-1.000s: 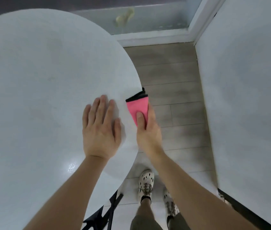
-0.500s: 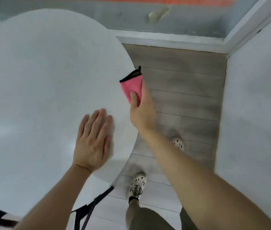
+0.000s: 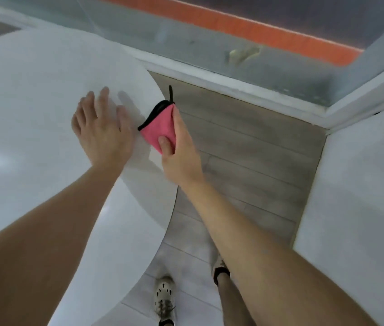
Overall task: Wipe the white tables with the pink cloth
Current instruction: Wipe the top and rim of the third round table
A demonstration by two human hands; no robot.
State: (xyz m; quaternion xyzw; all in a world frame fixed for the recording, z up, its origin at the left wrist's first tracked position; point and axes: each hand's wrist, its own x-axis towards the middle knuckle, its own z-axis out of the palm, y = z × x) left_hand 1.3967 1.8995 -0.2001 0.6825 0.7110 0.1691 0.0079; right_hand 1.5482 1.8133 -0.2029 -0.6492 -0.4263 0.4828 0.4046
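Resting the left hand (image 3: 103, 135) flat on the round white table (image 3: 33, 102), fingers spread, left of centre in the frame. Pinching the folded pink cloth (image 3: 159, 127) in the right hand (image 3: 179, 151), thumb on top and fingers curled beneath, at the table's right rim, just beside the left hand. Black trim along the cloth's upper edge. Far right, a second white table (image 3: 355, 208); between the two, grey plank floor (image 3: 256, 161). Bottom centre, a pale shoe (image 3: 164, 300).

Left hand (image 3: 103, 135) and right hand (image 3: 179, 156) lead into bare forearms (image 3: 245, 234). At 6 o'clock, the left shoe (image 3: 164, 295) is a cream clog dotted with dark holes, with a black left sock (image 3: 166, 323). The right shoe (image 3: 218, 263), half hidden, has a black right sock (image 3: 221, 273).
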